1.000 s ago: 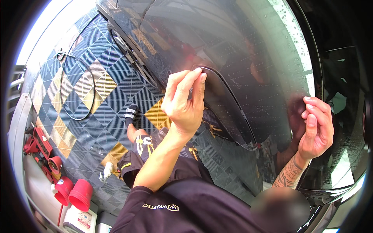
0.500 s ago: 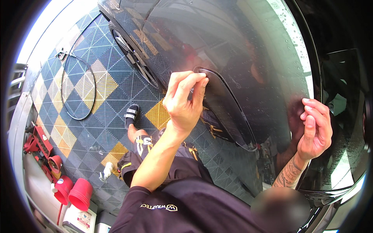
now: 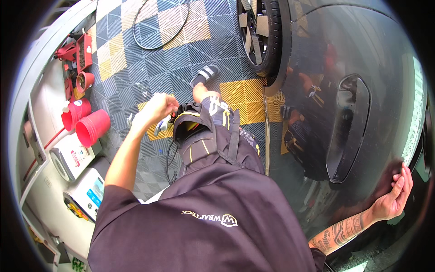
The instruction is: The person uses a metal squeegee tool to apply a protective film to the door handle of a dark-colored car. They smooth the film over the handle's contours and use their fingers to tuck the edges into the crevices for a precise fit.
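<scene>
My left hand (image 3: 165, 106) is raised beside the open black waist pouch (image 3: 192, 129), fingers curled closed; whatever they hold is hidden. A grey-handled tool (image 3: 162, 126) shows just below it. My right hand (image 3: 396, 195) touches the glossy dark car panel (image 3: 308, 172) near its outer edge, fingertips bunched together; I cannot make out whether they grip a film edge. An elongated dark recess (image 3: 346, 127) with a thin outline sits in the panel, left of that hand. Reflections cover the paintwork.
A black car wheel (image 3: 267, 38) stands at top center. A looped hose (image 3: 152, 47) lies on patterned tile flooring (image 3: 113, 59). Red buckets (image 3: 93, 127), red pots (image 3: 84, 81) and white appliances (image 3: 84, 190) line the left wall. My foot (image 3: 204, 75) rests on the tiles.
My view has swung toward my body and the floor. My left hand has left the recess edge and moved down-left to the pouch. My right hand remains at the panel's edge.
</scene>
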Available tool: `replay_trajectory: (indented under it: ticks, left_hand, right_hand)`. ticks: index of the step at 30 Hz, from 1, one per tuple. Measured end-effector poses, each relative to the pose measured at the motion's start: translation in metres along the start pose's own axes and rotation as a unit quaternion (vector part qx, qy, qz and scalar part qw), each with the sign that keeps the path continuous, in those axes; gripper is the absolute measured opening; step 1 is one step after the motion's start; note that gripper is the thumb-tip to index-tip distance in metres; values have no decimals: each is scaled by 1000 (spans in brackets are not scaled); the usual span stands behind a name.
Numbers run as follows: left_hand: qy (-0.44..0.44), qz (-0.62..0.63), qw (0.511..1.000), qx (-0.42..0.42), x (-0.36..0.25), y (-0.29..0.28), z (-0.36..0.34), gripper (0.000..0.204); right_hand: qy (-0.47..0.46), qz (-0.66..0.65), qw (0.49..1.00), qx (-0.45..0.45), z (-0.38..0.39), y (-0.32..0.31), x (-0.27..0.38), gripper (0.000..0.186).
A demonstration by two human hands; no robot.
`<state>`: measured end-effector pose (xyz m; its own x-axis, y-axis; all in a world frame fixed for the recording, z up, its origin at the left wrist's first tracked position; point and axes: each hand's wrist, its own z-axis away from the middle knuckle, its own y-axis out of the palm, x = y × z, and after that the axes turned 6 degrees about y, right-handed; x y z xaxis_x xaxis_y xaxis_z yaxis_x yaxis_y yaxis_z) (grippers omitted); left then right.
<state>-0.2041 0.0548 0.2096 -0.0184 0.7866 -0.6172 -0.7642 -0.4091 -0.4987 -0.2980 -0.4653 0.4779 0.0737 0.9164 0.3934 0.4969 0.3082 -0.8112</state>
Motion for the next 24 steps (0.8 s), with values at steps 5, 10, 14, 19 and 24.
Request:
replay_trajectory:
  ticks: [5, 10, 14, 19, 24]
  left_hand:
    - [-5, 103, 985, -137, 27, 52, 33, 10]
    - [77, -12, 978, -195, 25, 66, 25, 15]
    - [38, -156, 986, -34, 41, 66, 8, 20]
    - [27, -281, 959, -1, 23, 66, 7, 25]
    - [38, -223, 973, -35, 26, 88, 12, 24]
  right_hand:
    - [12, 7, 1000, -3, 4, -1, -1, 18]
    - [11, -18, 1000, 7, 1, 1, 1, 18]
    - [-13, -21, 999, 25, -4, 3, 2, 17]
    - [-51, -26, 998, 32, -9, 5, 8, 16]
    - [-69, -39, 997, 11, -7, 7, 15, 13]
